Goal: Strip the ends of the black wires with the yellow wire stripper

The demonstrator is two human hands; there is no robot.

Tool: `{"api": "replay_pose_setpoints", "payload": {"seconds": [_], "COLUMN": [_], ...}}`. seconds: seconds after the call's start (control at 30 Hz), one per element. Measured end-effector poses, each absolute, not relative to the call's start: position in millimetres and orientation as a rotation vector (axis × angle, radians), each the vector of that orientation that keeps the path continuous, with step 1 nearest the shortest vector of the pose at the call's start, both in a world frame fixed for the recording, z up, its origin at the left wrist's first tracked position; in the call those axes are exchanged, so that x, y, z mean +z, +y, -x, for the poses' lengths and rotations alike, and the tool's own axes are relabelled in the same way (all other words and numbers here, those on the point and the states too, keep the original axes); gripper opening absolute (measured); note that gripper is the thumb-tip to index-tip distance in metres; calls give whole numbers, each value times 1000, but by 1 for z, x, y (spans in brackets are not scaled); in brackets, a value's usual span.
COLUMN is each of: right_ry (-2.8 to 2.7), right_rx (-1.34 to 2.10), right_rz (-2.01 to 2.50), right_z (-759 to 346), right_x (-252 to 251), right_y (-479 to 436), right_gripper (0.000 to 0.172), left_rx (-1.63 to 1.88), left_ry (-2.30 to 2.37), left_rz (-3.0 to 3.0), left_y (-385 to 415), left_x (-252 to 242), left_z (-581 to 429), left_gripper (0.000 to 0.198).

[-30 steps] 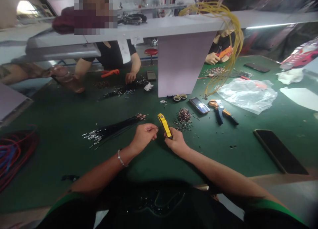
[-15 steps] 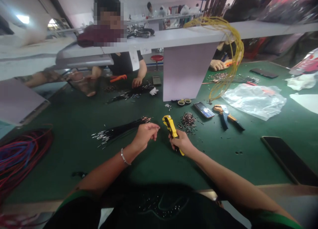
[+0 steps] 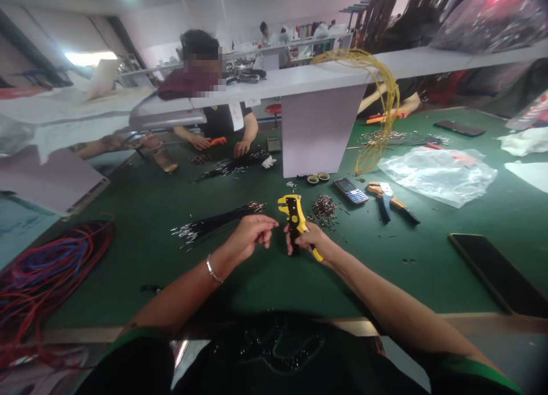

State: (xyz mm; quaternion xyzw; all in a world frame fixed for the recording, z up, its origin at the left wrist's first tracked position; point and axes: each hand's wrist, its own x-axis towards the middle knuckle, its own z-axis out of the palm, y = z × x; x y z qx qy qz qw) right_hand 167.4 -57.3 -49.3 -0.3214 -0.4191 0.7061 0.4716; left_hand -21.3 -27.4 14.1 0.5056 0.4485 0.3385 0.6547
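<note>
My right hand [image 3: 311,241] is wrapped round a yellow and black wire stripper [image 3: 293,211], its jaws upward and its handles apart. Just left of the tool, my left hand [image 3: 254,230] is closed in a pinch. Whatever sits between those fingertips, if anything, is too small to make out. Behind my left hand lies a bundle of black wires [image 3: 218,221] with pale tips at one end and coppery tips at the other. A heap of small dark and coppery pieces [image 3: 324,206] lies beyond my right hand.
Orange and blue cutting pliers [image 3: 387,201], a keypad phone [image 3: 351,190] and a smartphone [image 3: 496,269] lie to the right. Coiled red and blue wires [image 3: 55,263] are at left. Yellow wires [image 3: 385,109] hang from a raised shelf [image 3: 299,78]. Co-workers sit across the table.
The stripper has turned more upright and its handles have spread. My left hand stays pinched in nearly the same place. The camera view has tilted up slightly.
</note>
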Motion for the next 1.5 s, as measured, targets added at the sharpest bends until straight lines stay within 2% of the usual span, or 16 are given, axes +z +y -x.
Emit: {"api": "replay_pose_setpoints", "payload": {"seconds": [0.43,0.7,0.87,1.27,1.5], "right_ry": [-1181,-1135,-1141,-1208,-1207], "right_rx": [1622,1714,1759,1726,1701], "right_rz": [931,846,833,815,876], "right_z": [-157,-154,-156,-158,-159], "right_x": [-54,-66,-72,-75,-70], "right_y": [-69,-70,-70,-71,-71], "right_gripper": [41,47,49,48,44], "left_rx": [864,1174,1278,1186,1042], "left_ry": [1123,1479,1634,1673,1501], "left_rz": [-1059,-1219,-1144,-1198,-1294], "left_y": [-49,-109,-140,-137,-121], "left_x": [1,-8,-18,-31,-33], "left_z": [53,118,143,179,152], "left_gripper": [20,14,18,14,12]}}
